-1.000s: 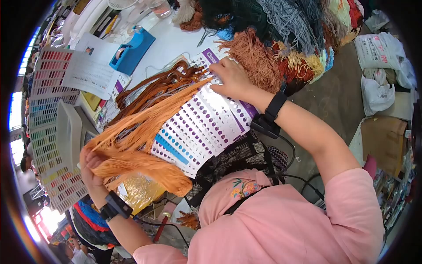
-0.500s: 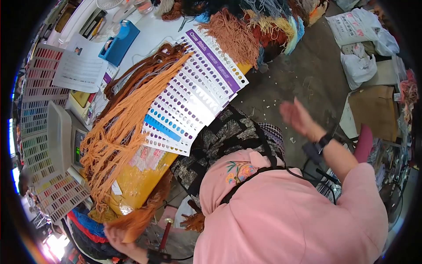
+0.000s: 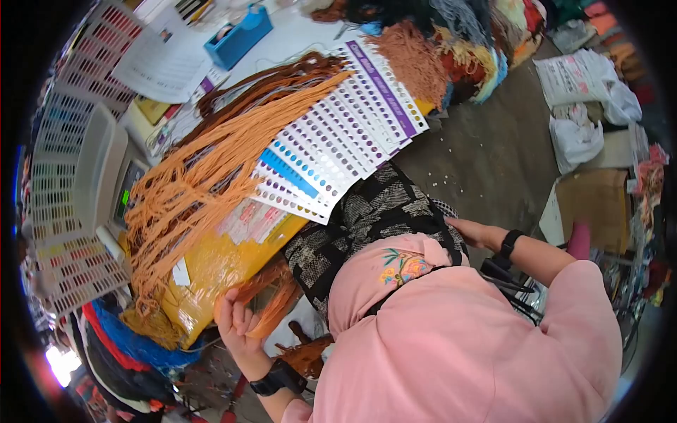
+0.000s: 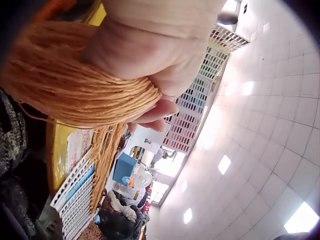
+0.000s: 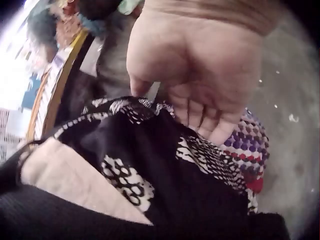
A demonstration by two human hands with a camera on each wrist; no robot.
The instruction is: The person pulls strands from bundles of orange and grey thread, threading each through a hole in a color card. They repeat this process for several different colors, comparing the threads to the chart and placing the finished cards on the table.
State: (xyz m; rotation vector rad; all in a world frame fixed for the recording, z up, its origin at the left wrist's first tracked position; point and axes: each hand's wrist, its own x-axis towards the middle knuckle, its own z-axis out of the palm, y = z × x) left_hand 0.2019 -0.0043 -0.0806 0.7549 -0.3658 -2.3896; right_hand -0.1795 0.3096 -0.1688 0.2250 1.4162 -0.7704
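Observation:
My left hand (image 3: pixel 240 324) holds a looped skein of orange thread (image 4: pixel 95 90) beside the table's front edge. In the left wrist view, the strands run round the hand in a thick band and the fingertips show past it. My right hand (image 3: pixel 472 233) is low by my lap, at the black-and-white patterned cloth (image 5: pixel 160 165) over the thigh. Its fingers rest relaxed against the cloth's edge in the right wrist view. Long orange threads (image 3: pixel 233 148) lie spread over the table, beside brown threads (image 3: pixel 271 84) and over punched white colour cards (image 3: pixel 331 148) with purple headings.
A digital scale (image 3: pixel 127 187) and thread colour charts (image 3: pixel 70 204) stand at the left. Behind lie a blue tape dispenser (image 3: pixel 240 35) and a printed sheet (image 3: pixel 162 60). Yarn bundles (image 3: pixel 409 60) heap at the back; white bags (image 3: pixel 578 134) and a cardboard box (image 3: pixel 596 208) sit right.
The right hand left the top of the threads, swung out to the right, and came in to the lap. The left hand drew an orange skein off the table toward the body.

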